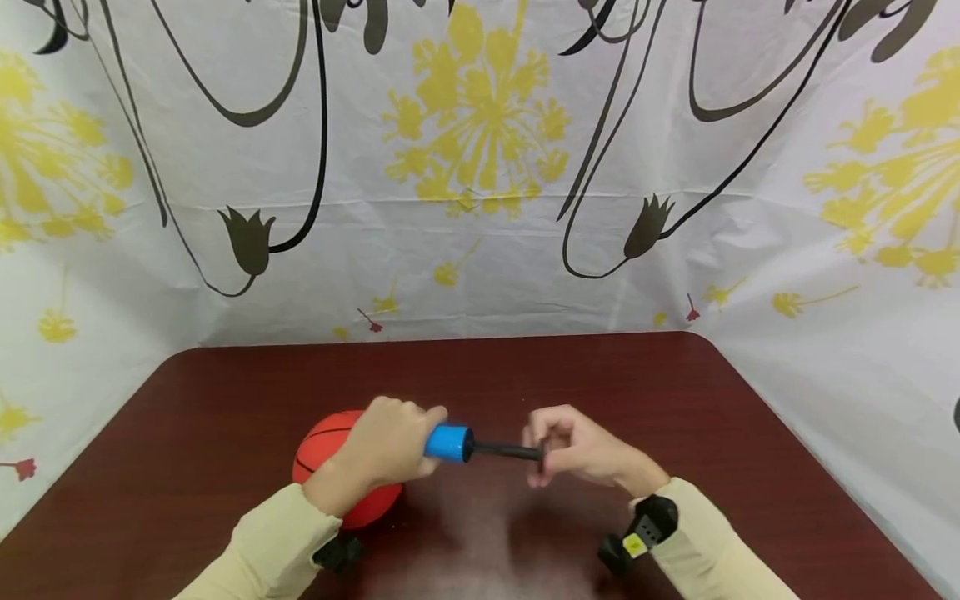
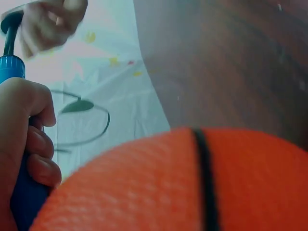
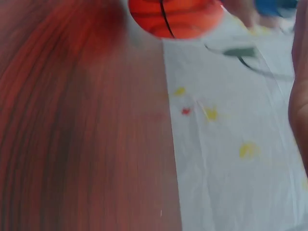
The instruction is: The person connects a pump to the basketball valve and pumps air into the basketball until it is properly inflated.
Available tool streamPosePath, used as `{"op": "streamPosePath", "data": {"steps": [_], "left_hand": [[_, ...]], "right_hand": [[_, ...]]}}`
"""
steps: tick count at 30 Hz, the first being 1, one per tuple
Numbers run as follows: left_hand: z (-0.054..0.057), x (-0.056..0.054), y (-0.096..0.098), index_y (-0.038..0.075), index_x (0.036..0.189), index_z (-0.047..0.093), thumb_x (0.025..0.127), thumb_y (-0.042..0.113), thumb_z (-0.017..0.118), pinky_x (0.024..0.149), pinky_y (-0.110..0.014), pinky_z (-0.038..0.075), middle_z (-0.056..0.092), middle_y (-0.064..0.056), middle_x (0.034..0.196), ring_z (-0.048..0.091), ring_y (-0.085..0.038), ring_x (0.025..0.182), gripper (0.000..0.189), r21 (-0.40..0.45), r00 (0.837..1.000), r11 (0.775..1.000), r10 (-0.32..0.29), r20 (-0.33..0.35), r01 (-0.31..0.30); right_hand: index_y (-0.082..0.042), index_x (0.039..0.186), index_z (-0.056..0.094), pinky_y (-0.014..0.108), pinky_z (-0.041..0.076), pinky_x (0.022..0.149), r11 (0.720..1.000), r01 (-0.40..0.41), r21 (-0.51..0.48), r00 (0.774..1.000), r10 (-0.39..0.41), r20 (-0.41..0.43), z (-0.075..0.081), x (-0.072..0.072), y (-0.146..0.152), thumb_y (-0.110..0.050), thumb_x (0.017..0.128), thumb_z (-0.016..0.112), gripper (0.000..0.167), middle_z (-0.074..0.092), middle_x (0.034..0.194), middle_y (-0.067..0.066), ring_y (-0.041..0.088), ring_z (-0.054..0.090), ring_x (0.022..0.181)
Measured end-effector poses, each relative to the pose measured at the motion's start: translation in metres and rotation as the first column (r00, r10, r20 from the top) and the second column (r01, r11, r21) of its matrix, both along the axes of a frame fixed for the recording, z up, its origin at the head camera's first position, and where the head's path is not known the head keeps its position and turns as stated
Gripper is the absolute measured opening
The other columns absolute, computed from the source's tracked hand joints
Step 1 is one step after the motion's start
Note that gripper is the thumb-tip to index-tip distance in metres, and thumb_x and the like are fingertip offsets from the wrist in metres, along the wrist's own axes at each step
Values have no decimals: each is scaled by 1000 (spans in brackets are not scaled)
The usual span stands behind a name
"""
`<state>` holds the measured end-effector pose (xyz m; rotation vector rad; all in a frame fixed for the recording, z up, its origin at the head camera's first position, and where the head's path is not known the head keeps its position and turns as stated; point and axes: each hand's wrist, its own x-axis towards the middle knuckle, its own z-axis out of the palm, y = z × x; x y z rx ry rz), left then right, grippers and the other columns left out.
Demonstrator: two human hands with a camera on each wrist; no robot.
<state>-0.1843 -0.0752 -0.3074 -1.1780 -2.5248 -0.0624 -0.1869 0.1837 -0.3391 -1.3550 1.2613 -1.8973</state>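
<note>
My left hand point(image 1: 393, 442) grips the blue barrel of a hand pump point(image 1: 447, 442), its fingers wrapped round it in the left wrist view. A thin black rod point(image 1: 502, 450) stands drawn out of the barrel toward the right. At the rod's far end, my right hand point(image 1: 581, 450) holds the dark pump handle point(image 1: 542, 456) with curled fingers. An orange basketball point(image 1: 322, 446) with black lines is behind and below the left hand. Large in the left wrist view, the ball point(image 2: 144, 183) overlaps the lower barrel. The barrel's other end is hidden by the left hand and ball.
A dark red-brown wooden table point(image 1: 600, 375) with rounded far corners lies under the hands. White cloth point(image 1: 480, 275) printed with yellow flowers and dark stems hangs behind it and at both sides. Black devices are strapped on both wrists, the right one point(image 1: 652, 525) showing a yellow tag.
</note>
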Motion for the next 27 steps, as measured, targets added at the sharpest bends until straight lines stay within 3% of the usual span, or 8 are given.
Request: {"op": "streamPosePath", "data": {"steps": [3, 6, 10, 14, 18, 22, 27], "left_hand": [[5, -2, -6, 11, 81, 53, 65, 27, 70, 45, -25, 40, 54, 3, 57, 46, -8, 44, 29, 7, 999, 1000, 26, -24, -26], [8, -2, -5, 11, 82, 53, 65, 28, 70, 44, -24, 39, 54, 3, 56, 45, -9, 43, 29, -16, 999, 999, 32, -41, -33], [7, 2, 5, 11, 83, 54, 66, 30, 69, 42, -23, 36, 54, 3, 56, 45, -9, 43, 30, -43, 999, 999, 3, -44, -5], [4, 5, 12, 11, 81, 54, 64, 29, 70, 44, -23, 38, 52, 4, 54, 43, -7, 42, 29, 6, 999, 1000, -8, -51, 9], [1, 4, 10, 12, 79, 53, 64, 28, 70, 43, -22, 39, 49, 4, 51, 43, -7, 41, 28, 42, 998, 999, -17, -59, 19], [1, 1, 4, 11, 79, 52, 65, 28, 69, 43, -23, 38, 51, 4, 53, 45, -7, 42, 28, 41, 998, 998, -37, -51, 39], [4, -2, -8, 12, 77, 50, 64, 28, 71, 43, -24, 39, 51, 4, 54, 45, -7, 42, 29, 39, 999, 999, 15, -52, -13]], "right_hand": [[6, 80, 38, 22, 49, 63, 997, -47, -69, 999, 46, -12, -2, 0, 17, -11, 87, 53, 25, 52, 71, 17, 14, 61, 77], [7, 78, 38, 24, 50, 61, 999, -27, -46, 998, 25, -51, -2, 0, 21, -12, 87, 53, 26, 46, 66, 26, 14, 61, 75], [9, 76, 41, 32, 51, 56, 999, 33, 28, 994, -30, -102, 1, 0, 2, -7, 85, 56, 23, 48, 68, 29, 15, 63, 73], [10, 78, 46, 40, 50, 57, 989, 133, 71, 983, -123, -135, 6, 1, -20, -10, 84, 58, 24, 46, 70, 33, 15, 64, 73], [11, 81, 48, 37, 51, 60, 976, 195, 92, 976, -184, -118, 9, 3, -23, -7, 83, 59, 21, 54, 73, 24, 14, 65, 72], [10, 79, 43, 29, 51, 61, 994, 110, 20, 993, -109, -46, 6, 5, -7, 0, 84, 55, 16, 58, 77, 11, 14, 64, 74], [9, 78, 36, 21, 49, 61, 997, -15, -76, 999, 12, -42, 1, 3, 19, -15, 88, 52, 30, 45, 65, 23, 13, 60, 74]]}}
